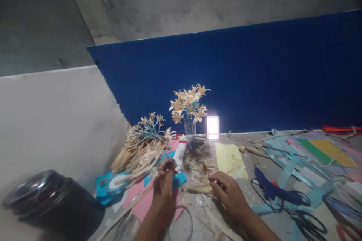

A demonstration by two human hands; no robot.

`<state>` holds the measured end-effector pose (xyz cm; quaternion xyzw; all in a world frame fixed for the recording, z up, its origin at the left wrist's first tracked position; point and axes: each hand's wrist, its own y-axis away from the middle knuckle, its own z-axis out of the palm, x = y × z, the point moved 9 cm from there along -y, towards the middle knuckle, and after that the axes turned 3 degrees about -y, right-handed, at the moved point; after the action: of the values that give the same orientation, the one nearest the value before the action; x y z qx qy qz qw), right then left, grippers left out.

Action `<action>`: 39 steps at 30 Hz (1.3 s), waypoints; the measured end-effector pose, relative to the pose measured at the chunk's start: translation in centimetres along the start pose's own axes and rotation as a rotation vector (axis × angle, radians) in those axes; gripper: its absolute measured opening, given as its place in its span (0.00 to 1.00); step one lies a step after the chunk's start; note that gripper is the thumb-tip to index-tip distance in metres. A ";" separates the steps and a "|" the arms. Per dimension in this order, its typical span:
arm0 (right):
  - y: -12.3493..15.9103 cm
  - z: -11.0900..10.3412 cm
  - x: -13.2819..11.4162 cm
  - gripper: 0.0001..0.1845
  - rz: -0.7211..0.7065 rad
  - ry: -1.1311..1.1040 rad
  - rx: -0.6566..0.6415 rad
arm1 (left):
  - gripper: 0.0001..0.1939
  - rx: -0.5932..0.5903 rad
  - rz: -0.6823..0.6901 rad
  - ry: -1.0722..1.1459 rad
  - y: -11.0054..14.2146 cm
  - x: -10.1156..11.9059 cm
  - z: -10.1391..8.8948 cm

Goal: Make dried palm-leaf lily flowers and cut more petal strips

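My left hand (164, 182) is raised over the middle of the table with its fingers drawn together. What they hold is blurred and I cannot make it out. To its right, my right hand (229, 191) has curled fingers closed on the end of a pale dried husk strip (200, 188), which points left. Behind both hands, a clear glass vase (190, 131) holds a bunch of cream husk flowers (188, 103) on blue stems. A white tube with a red end (180, 155) lies just beyond my left hand.
At left are a dark shiny container (53, 205), a blue tape roll (113, 186) and a heap of dried husks (124, 158) with more flowers (149, 126). A yellow sheet (230, 158), blue glue gun (278, 190), black-handled scissors (308, 224) and blue strips (291, 169) lie right.
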<state>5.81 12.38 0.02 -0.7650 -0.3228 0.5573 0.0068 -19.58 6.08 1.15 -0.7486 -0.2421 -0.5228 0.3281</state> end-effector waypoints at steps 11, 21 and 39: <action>0.3 1.4 0.5 0.16 0.014 0.114 -0.116 | 0.11 0.040 0.001 -0.286 -12.3 -1.0 -1.6; 0.6 2.2 1.4 0.16 0.008 0.210 -0.207 | 0.16 -0.013 -0.005 -0.551 -15.1 -1.6 0.0; 0.7 3.1 1.6 0.15 -0.021 0.316 -0.275 | 0.18 -0.215 -0.055 -0.564 -17.3 -3.4 5.8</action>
<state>3.77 11.54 -2.77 -0.8332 -0.3986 0.3811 -0.0414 -29.27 21.92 0.72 -0.8878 -0.2871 -0.3257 0.1528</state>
